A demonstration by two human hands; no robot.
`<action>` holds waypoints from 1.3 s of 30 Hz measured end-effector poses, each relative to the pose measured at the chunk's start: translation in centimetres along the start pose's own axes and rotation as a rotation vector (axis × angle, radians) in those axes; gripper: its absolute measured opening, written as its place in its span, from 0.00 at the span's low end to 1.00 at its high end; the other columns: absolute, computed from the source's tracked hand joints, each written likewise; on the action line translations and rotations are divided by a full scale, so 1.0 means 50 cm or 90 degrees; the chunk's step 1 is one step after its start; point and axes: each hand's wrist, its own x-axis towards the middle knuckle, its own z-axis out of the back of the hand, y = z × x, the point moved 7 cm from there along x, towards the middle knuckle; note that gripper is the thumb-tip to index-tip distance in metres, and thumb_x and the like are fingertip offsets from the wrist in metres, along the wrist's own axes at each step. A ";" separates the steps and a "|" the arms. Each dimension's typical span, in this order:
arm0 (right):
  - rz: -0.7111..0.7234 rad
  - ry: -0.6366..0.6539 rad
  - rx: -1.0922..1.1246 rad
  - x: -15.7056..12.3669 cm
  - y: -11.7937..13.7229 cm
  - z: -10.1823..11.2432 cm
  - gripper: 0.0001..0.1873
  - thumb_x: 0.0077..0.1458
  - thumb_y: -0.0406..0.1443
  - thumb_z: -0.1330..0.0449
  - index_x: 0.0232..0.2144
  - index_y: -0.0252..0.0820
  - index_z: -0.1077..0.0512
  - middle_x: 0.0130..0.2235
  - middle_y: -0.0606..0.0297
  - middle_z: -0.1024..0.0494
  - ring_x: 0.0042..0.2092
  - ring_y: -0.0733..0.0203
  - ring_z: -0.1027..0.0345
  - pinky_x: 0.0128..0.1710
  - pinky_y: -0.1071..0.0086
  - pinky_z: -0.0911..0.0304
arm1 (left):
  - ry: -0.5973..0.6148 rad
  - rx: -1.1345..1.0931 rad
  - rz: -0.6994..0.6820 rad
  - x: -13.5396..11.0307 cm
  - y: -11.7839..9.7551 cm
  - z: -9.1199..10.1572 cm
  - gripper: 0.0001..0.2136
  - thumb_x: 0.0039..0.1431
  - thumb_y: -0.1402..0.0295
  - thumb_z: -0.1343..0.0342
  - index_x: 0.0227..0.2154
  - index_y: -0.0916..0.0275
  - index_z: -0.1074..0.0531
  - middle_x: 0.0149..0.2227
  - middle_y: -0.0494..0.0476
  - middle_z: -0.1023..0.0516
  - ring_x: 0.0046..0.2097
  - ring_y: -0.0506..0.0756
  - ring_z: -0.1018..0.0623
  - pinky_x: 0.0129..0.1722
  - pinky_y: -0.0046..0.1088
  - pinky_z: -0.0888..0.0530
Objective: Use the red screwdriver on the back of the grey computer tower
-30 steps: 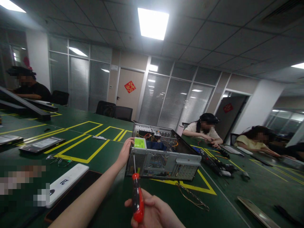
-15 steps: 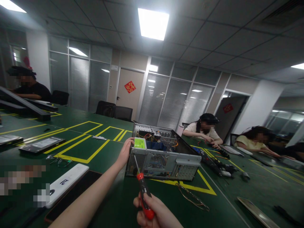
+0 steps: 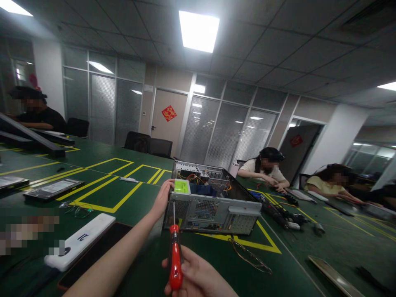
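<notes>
An open grey computer case lies on its side on the green table, inside a yellow-taped square. Cables and a lime-green label show in it. My left hand rests against the case's near left corner, fingers curled over the edge. My right hand, low in the view, grips a red-handled screwdriver. Its shaft points up at the rear panel of the case, and the tip stands just short of it.
Glasses lie in front of the case, another pair to the left. A white device and a dark tablet lie near my left arm. Tools clutter the right. Other people sit at the far left and right.
The screwdriver tilted to the right half a second ago and now stands upright again, slightly to the left. My left hand has stayed on the case.
</notes>
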 end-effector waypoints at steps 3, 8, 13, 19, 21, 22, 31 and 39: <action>0.017 -0.031 -0.007 0.003 -0.002 0.013 0.30 0.36 0.43 0.26 0.40 0.38 0.31 0.33 0.66 0.24 0.27 0.67 0.28 0.29 0.73 0.43 | -0.002 0.010 0.002 0.001 0.000 0.002 0.15 0.62 0.56 0.59 0.30 0.60 0.33 0.52 0.60 0.29 0.57 0.57 0.31 0.62 0.37 0.39; 0.025 -0.068 0.011 0.003 -0.001 0.024 0.30 0.34 0.46 0.26 0.36 0.39 0.33 0.28 0.71 0.26 0.23 0.71 0.32 0.24 0.75 0.47 | 0.057 0.048 0.000 0.007 -0.011 0.004 0.17 0.62 0.56 0.58 0.32 0.61 0.29 0.53 0.60 0.26 0.63 0.59 0.37 0.65 0.42 0.45; 0.012 -0.063 -0.005 0.003 -0.005 0.022 0.29 0.38 0.46 0.28 0.37 0.40 0.35 0.36 0.64 0.24 0.23 0.71 0.33 0.22 0.75 0.52 | 0.099 0.081 -0.009 0.013 -0.020 0.005 0.22 0.63 0.57 0.62 0.35 0.62 0.25 0.51 0.59 0.25 0.64 0.58 0.37 0.66 0.41 0.46; -0.003 -0.048 0.031 0.003 -0.011 0.027 0.31 0.40 0.41 0.30 0.45 0.40 0.34 0.33 0.66 0.25 0.24 0.69 0.35 0.24 0.73 0.54 | 0.096 0.093 -0.019 0.011 -0.017 -0.006 0.18 0.62 0.61 0.59 0.26 0.61 0.27 0.44 0.58 0.25 0.62 0.57 0.36 0.65 0.39 0.44; -0.026 -0.018 0.050 0.001 -0.011 0.021 0.27 0.40 0.38 0.33 0.44 0.41 0.33 0.35 0.64 0.24 0.27 0.66 0.32 0.26 0.72 0.51 | 0.073 0.090 -0.015 0.008 -0.013 -0.006 0.17 0.63 0.62 0.60 0.25 0.61 0.30 0.45 0.58 0.25 0.62 0.57 0.36 0.65 0.39 0.43; -0.034 0.002 0.056 0.001 -0.010 0.016 0.25 0.39 0.37 0.35 0.43 0.41 0.32 0.36 0.63 0.24 0.29 0.64 0.30 0.27 0.71 0.49 | 0.062 0.087 -0.015 0.006 -0.012 -0.006 0.17 0.63 0.62 0.60 0.25 0.60 0.31 0.45 0.58 0.26 0.62 0.58 0.36 0.64 0.39 0.43; -0.005 -0.016 -0.008 0.007 -0.009 0.009 0.31 0.34 0.40 0.26 0.41 0.38 0.32 0.37 0.63 0.24 0.32 0.63 0.26 0.31 0.72 0.41 | 0.030 0.066 -0.042 0.000 -0.004 -0.007 0.18 0.64 0.58 0.62 0.27 0.60 0.33 0.45 0.60 0.27 0.61 0.58 0.36 0.64 0.39 0.42; 0.002 -0.109 0.015 0.004 -0.012 0.039 0.28 0.34 0.47 0.27 0.32 0.42 0.36 0.31 0.71 0.26 0.22 0.71 0.35 0.21 0.74 0.53 | 0.024 0.073 -0.046 -0.001 -0.009 -0.006 0.18 0.64 0.57 0.62 0.26 0.59 0.34 0.44 0.59 0.27 0.60 0.58 0.35 0.63 0.39 0.41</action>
